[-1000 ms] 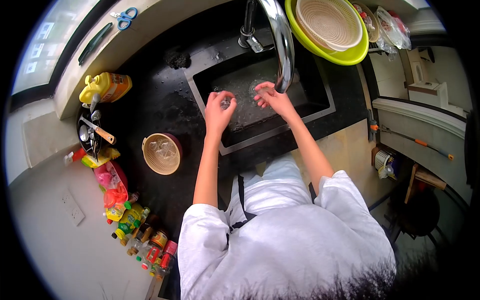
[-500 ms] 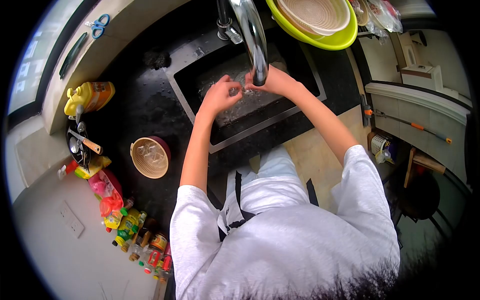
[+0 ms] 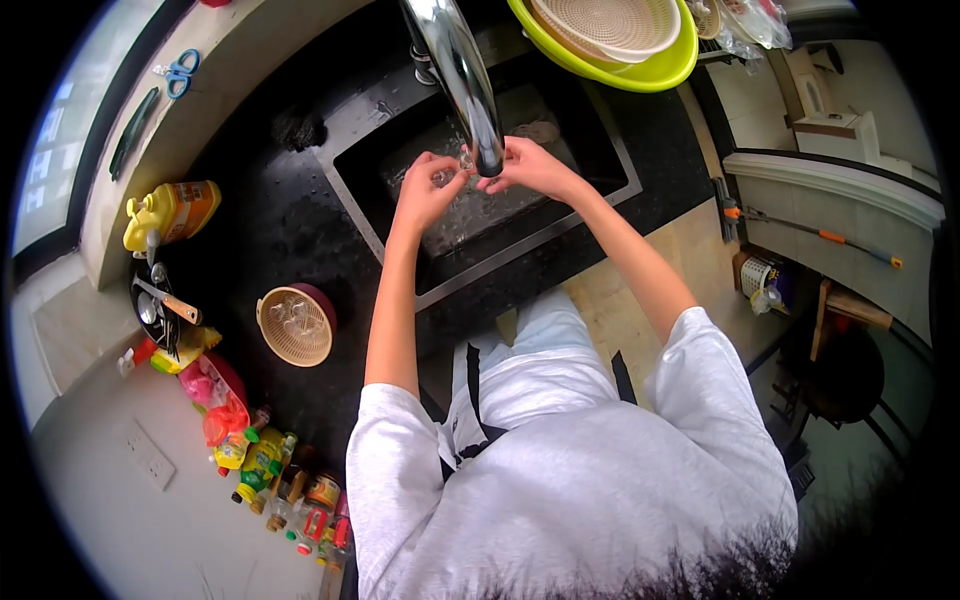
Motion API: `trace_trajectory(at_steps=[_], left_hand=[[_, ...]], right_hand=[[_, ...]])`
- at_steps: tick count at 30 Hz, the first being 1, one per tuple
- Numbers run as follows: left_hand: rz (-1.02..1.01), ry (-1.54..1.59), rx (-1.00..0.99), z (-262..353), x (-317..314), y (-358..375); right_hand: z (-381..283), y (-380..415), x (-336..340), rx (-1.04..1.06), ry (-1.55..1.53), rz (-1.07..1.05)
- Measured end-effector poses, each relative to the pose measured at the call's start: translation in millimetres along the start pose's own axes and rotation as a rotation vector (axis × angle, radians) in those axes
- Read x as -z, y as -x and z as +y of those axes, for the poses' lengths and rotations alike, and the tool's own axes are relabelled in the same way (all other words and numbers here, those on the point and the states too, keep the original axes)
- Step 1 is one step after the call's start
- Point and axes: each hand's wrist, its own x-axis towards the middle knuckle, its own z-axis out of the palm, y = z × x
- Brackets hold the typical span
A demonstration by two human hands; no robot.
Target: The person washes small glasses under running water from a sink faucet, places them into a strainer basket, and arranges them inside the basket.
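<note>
Over the sink [image 3: 345,200], both of my hands meet under the chrome faucet [image 3: 460,75]. The fingers of my left hand [image 3: 428,190] are curled in a pinch around a small clear object [image 3: 466,158], too small and shiny to name for certain. My right hand [image 3: 535,170] closes on it from the other side, its fingertips partly behind the faucet's end. Beneath them, water ripples in the sink, and a pale round thing [image 3: 538,131] lies near its far side. To the left stands a beige strainer basket [image 3: 268,325] with several clear pieces inside.
A lime-green basin [image 3: 678,70] holding a beige colander [image 3: 615,25] sits beyond the sink. A yellow jug [image 3: 170,213], utensils and several bottles [image 3: 262,470] line the counter's left edge. Blue scissors [image 3: 182,72] lie on the window ledge.
My hands have come slightly closer together under the faucet, and the right one has turned a little. The whole view has shifted slightly. The strainer basket stays where it stood.
</note>
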Motion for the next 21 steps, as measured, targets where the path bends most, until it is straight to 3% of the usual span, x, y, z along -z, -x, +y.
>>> trace_trajectory(at_steps=[5,7,11,16,18,21], left_hand=[[0.023,0.06,-0.048,3.7,-14.6,19.1],[0.065,0.095,0.004,5.4,-19.2,25.5],[0.165,0.103,0.127,-21.7,-25.7,50.4],[0.213,0.056,0.254,-27.3,-22.5,82.7],[0.199,-0.056,0.229,-21.0,-22.9,90.3],[0.198,-0.069,0.204,-14.7,-30.2,103.5]], right_hand=[[12.9,13.7,-19.7,0.188,0.357,0.193],[10.5,20.6,-28.1,0.485,0.553,0.37],[11.7,25.6,-25.8,0.373,0.526,0.441],[2.3,21.3,13.8,0.413,1.395,0.46],[-7.5,19.8,25.5,0.391,1.475,0.428],[-13.4,26.6,34.5,0.348,1.874,0.271]])
